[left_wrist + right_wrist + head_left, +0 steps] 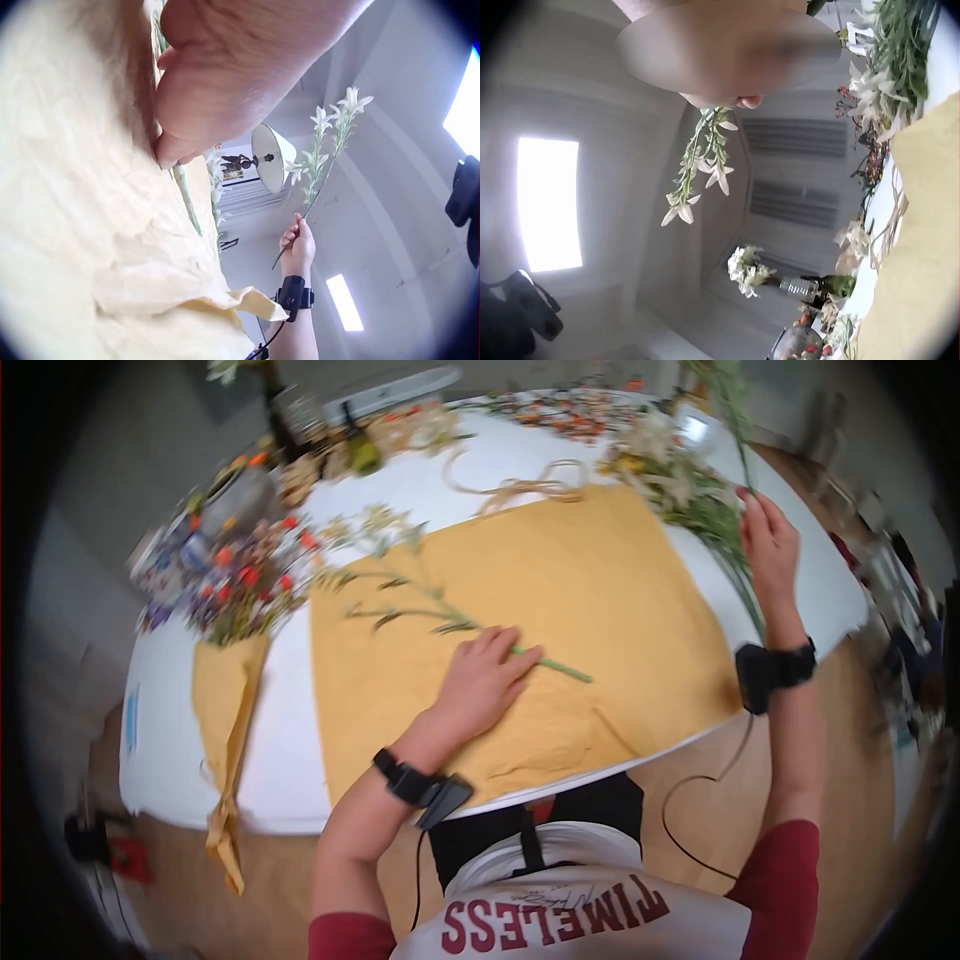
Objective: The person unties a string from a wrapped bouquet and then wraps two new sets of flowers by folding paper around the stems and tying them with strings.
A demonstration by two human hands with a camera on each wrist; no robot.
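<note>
A large yellow paper sheet (560, 590) lies on the white table. On it rests a green flower stem (440, 600) with pale blossoms at its upper left end. My left hand (483, 685) lies over that stem, fingertips on it near its lower end; in the left wrist view the stem (186, 199) shows beneath the fingers. Raised at the right, my right hand (772, 555) pinches another stem (738, 435). The left wrist view shows this stem's white lily-like flowers (322, 124) above the right hand (298, 251).
A bundle of white flowers (690, 500) lies at the right. Left stands a yellow-wrapped bouquet (228, 690) with mixed flowers. Beyond the sheet are coiled twine (530, 490), a green bottle (362, 450), a grey vase (238, 505) and orange-red sprigs (570, 415).
</note>
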